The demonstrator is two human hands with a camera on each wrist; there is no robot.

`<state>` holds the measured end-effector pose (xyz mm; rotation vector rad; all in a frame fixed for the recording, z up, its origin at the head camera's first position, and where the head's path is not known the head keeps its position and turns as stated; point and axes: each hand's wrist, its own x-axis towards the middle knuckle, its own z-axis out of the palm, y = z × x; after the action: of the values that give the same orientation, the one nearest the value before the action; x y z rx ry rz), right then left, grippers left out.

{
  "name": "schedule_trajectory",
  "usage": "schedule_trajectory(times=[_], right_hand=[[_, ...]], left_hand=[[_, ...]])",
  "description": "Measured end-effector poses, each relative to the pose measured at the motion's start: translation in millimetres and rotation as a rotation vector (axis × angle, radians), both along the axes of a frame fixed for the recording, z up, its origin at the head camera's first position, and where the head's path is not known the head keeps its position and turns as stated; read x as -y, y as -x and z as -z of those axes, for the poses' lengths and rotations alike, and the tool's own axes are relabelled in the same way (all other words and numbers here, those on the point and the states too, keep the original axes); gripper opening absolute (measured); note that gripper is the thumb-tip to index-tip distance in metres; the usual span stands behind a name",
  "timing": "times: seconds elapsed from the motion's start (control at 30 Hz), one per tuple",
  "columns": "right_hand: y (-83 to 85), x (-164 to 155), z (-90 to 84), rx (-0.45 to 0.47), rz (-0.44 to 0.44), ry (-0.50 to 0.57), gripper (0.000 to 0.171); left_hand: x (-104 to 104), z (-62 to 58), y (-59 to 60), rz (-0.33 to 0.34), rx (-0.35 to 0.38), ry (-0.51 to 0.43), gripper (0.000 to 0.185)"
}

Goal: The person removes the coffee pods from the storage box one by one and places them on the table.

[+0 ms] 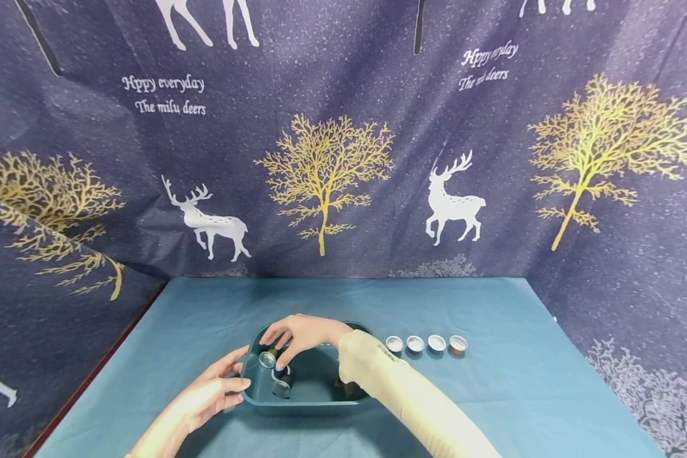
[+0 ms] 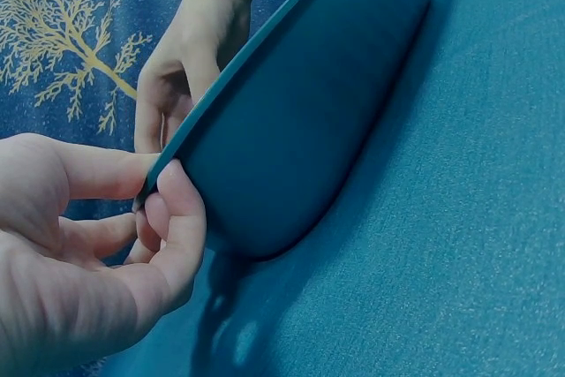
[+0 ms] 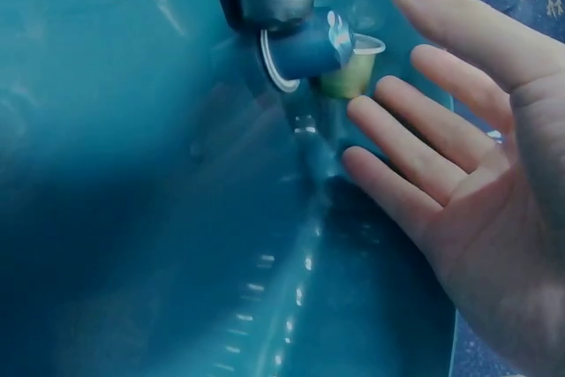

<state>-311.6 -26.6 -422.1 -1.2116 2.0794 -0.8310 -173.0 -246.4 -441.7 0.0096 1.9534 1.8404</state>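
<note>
While spread flat with straight fingers, right hand [image 1: 298, 336] hovering over small capsules [image 1: 276, 369] inside teal tub [image 1: 320, 397], gripping none. Left hand [image 1: 214, 388] pinching tub's near-left rim between thumb and fingers, tub resting on surface [image 1: 492, 394] between both hands. Row of four foil-topped cups [image 1: 426, 344] just beyond right forearm, outside tub.

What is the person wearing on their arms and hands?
Both hands are bare, with no gloves, and no rings show. The right hand comes out of a long, pale cream sleeve that fits the arm closely down to the wrist. The left hand shows a bare wrist, with no sleeve in view.
</note>
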Motion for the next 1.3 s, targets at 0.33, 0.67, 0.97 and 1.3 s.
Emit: schedule_trajectory(times=[0.33, 0.67, 0.97, 1.3], right_hand=[[-3.5, 4.5, 13.5, -0.068, 0.028, -0.029, 0.05], [-2.2, 7.1, 21.6, -0.113, 0.005, -0.018, 0.044], [-5.9, 11.1, 20.9, -0.136, -0.016, -0.039, 0.033], [-9.8, 20.7, 21.7, -0.147, -0.029, -0.067, 0.03]], left_hand=[[0.1, 1.1, 0.0, -0.005, -0.008, -0.001, 0.083], [-1.2, 0.1, -0.4, -0.024, 0.0, 0.018, 0.084], [-2.9, -1.7, -0.9, -0.039, 0.019, 0.017, 0.083], [-3.9, -2.9, -4.4, -0.039, 0.01, -0.011, 0.084]])
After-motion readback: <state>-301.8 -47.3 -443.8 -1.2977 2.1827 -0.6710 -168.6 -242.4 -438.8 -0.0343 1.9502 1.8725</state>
